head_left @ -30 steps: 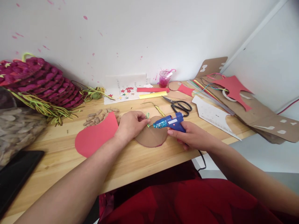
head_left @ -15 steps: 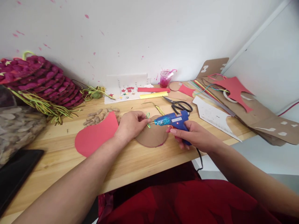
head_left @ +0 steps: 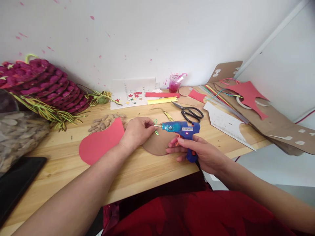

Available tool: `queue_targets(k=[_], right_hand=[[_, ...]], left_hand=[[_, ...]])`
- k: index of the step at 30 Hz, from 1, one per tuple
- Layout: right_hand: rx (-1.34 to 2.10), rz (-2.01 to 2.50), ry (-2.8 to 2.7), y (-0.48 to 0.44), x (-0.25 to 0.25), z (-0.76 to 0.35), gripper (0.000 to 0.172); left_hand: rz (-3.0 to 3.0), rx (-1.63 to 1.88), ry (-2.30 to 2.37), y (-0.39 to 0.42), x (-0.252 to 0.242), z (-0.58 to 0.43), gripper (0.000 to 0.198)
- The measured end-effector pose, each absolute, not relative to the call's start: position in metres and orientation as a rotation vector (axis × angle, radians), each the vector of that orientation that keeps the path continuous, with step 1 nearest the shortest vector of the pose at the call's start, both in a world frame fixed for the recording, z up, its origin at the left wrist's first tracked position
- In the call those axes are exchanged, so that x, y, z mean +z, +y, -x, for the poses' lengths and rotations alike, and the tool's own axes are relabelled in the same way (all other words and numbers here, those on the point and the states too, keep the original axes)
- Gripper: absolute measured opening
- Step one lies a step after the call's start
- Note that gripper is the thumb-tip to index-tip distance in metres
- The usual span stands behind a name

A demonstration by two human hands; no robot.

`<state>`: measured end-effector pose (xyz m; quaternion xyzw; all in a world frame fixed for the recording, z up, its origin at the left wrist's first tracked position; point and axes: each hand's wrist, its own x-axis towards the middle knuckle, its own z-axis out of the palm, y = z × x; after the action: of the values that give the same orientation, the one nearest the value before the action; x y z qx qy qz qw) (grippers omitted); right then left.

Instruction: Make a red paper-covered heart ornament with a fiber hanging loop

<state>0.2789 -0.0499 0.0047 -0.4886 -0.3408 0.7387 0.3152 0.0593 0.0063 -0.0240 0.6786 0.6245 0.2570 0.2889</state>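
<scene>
My right hand [head_left: 192, 149] grips a blue hot glue gun [head_left: 182, 127] by its handle; a small red light glows on its side. The gun lies nearly level, its metal nozzle reaching my left fingertips. In my left hand [head_left: 140, 129], thumb and fingers pinch a thin green cord [head_left: 156, 127], which sticks out in a small loop and loose ends. Below both hands a round cardboard disc [head_left: 156, 144] lies on the wooden table [head_left: 133, 177]. A rounded piece of red paper [head_left: 102, 142] rests under and beside my left wrist.
Black-handled scissors [head_left: 189, 111] lie behind the glue gun. Peanuts [head_left: 107, 121] are heaped behind the red paper. At left stand a magenta layered craft piece [head_left: 46, 87] and a bag of peanuts [head_left: 22, 137]. A cup of pink paint [head_left: 174, 83] is by the wall; cardboard [head_left: 273, 121] is at right.
The glue gun has turned from slightly tilted to nearly level, and my right hand's fingers have loosened around its handle. My left hand has stayed in place with the green cord.
</scene>
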Motion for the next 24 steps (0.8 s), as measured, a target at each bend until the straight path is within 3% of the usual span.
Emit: queue_targets(k=[6,15,24], right_hand=[[1.700,1.267,-0.942,-0.043,0.003,-0.289,0.023],[1.766,1.337,-0.919,-0.049,0.002,-0.287,0.031],[1.772,1.336,-0.887,-0.046,0.000,-0.287,0.025]], left_hand=[[-1.794,0.666,1.672,0.006,-0.022,-0.060,0.022],[-1.793,0.669,1.670,0.006,-0.021,-0.060,0.022],[-1.800,0.678,1.691,0.006,-0.022,-0.060,0.022]])
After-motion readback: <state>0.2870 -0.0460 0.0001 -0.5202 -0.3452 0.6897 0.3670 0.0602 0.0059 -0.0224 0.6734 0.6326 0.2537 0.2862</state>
